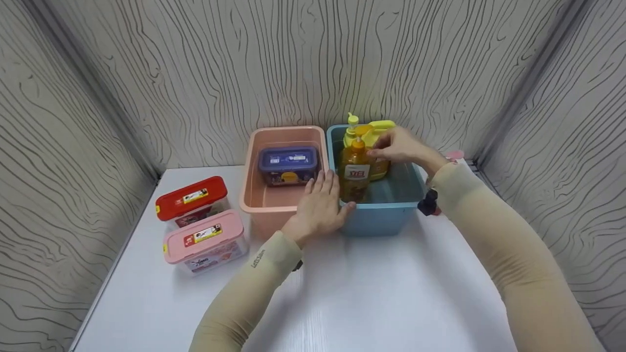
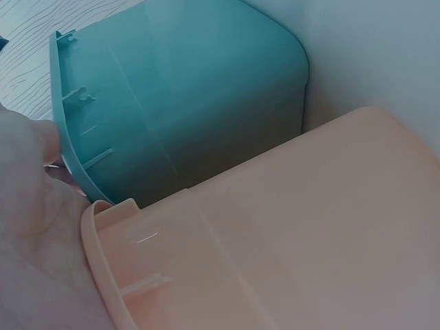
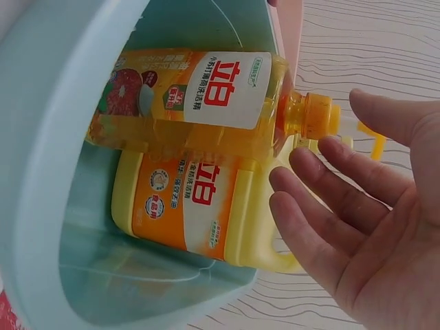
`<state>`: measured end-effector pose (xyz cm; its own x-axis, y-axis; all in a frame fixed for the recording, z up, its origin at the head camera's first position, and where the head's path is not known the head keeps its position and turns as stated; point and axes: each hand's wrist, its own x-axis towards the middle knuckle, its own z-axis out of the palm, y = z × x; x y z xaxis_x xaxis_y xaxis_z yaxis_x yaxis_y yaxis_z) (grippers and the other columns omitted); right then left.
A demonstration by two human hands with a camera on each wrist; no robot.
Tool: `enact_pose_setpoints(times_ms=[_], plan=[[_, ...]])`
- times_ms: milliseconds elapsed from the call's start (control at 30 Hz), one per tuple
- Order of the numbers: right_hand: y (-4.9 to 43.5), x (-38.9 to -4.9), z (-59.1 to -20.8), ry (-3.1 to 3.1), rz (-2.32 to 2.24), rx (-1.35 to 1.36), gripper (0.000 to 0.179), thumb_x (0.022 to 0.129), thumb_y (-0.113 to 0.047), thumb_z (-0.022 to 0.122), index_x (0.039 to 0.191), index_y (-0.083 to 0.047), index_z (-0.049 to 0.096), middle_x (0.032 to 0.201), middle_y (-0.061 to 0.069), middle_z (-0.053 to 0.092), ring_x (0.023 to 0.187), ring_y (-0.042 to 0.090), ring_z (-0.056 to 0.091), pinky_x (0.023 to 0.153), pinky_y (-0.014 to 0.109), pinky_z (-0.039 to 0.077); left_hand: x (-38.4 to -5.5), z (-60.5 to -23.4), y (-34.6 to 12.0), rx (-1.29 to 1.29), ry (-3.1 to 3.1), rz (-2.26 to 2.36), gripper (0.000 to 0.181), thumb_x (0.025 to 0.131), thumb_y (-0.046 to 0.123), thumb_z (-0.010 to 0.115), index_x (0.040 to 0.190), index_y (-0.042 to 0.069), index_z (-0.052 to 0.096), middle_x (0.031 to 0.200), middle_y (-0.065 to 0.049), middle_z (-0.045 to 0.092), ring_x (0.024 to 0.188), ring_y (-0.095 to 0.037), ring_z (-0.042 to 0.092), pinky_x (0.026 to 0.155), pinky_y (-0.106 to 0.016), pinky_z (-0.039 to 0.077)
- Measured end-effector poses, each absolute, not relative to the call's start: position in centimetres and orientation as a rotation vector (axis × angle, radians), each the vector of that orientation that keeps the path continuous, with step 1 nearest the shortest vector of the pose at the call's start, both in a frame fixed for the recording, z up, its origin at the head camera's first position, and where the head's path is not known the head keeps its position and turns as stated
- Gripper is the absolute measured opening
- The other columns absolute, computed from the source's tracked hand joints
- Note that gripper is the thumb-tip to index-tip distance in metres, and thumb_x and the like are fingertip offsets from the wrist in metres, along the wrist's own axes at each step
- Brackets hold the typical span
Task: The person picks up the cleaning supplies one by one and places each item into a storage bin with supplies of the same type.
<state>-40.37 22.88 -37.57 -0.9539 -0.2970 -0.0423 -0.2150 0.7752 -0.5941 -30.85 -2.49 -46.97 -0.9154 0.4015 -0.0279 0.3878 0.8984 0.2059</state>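
Note:
My left hand (image 1: 320, 208) lies with straight fingers across the adjoining rims of the pink bin (image 1: 248, 195) and the blue bin (image 1: 386, 206). In the blue bin an orange dish-soap bottle (image 3: 199, 103) with an orange cap stands upright at the left. My right hand (image 3: 371, 206) is beside its cap, thumb and fingers apart and slightly bent, holding nothing. Behind that bottle are a yellow jug (image 3: 192, 206) with a handle and a yellow pump bottle (image 1: 350, 134). A dark blue lidded box (image 1: 288, 164) sits inside the pink bin.
To the left of the bins, a red-lidded box (image 1: 193, 198) and a pink-lidded box (image 1: 205, 239) stand on the white table (image 1: 342, 293). Patterned panels (image 1: 293, 58) rise behind and on both sides. A small pink object (image 1: 455, 155) shows beyond my right wrist.

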Motion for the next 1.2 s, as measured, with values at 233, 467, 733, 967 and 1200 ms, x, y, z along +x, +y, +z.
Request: enact_pose_setpoints(times_ms=[233, 467, 733, 967, 1200], plan=[[23.7, -39.5, -37.3, 2.837, -0.862, -0.429, 0.036, 0.106, -0.036, 0.078, 0.124, -0.005, 0.081, 0.121, 0.018, 0.079, 0.104, 0.029, 0.069, 0.094, 0.043, 0.063, -30.9, -47.1, -2.5, 0.634, 2.991, 0.313, 0.094, 0.115, 0.07, 0.03, 0.18, 0.005, 0.015, 0.192, -0.014, 0.009, 0.18, -0.035, 0.008, 0.147, -0.055, 0.012], [24.5, -38.9, -37.0, 2.852, -0.789, -0.425, 0.032, 0.105, -0.035, 0.079, 0.119, -0.007, 0.083, 0.116, 0.016, 0.081, 0.103, 0.029, 0.07, 0.092, 0.043, 0.062, -31.0, -47.1, -2.6, 0.626, 2.987, 0.321, 0.094, 0.115, 0.07, 0.03, 0.18, 0.005, 0.014, 0.192, -0.014, 0.008, 0.18, -0.036, 0.008, 0.147, -0.055, 0.011], [25.8, -38.3, -37.2, 2.84, -0.819, -0.451, 0.024, 0.103, -0.023, 0.076, 0.117, -0.005, 0.082, 0.116, 0.018, 0.08, 0.105, 0.03, 0.072, 0.093, 0.043, 0.062, -30.9, -47.0, -2.6, 0.632, 2.988, 0.328, 0.093, 0.115, 0.068, 0.031, 0.18, 0.004, 0.015, 0.191, -0.015, 0.009, 0.18, -0.036, 0.008, 0.147, -0.056, 0.012], [27.1, -37.5, -37.6, 2.796, -0.891, -0.376, 0.029, 0.104, -0.022, 0.074, 0.127, -0.005, 0.08, 0.131, 0.021, 0.079, 0.121, 0.037, 0.073, 0.112, 0.06, 0.06, -30.8, -46.9, -2.5, 0.644, 2.985, 0.33, 0.093, 0.115, 0.067, 0.031, 0.18, 0.003, 0.014, 0.191, -0.015, 0.008, 0.18, -0.036, 0.007, 0.147, -0.056, 0.01], [28.1, -37.0, -37.9, 2.779, -0.902, -0.38, 0.03, 0.104, -0.023, 0.077, 0.127, -0.005, 0.08, 0.126, 0.019, 0.08, 0.114, 0.031, 0.073, 0.103, 0.05, 0.064, -30.8, -46.9, -2.6, 0.635, 2.985, 0.341, 0.093, 0.115, 0.067, 0.031, 0.18, 0.004, 0.014, 0.191, -0.015, 0.008, 0.18, -0.036, 0.008, 0.147, -0.055, 0.01]])
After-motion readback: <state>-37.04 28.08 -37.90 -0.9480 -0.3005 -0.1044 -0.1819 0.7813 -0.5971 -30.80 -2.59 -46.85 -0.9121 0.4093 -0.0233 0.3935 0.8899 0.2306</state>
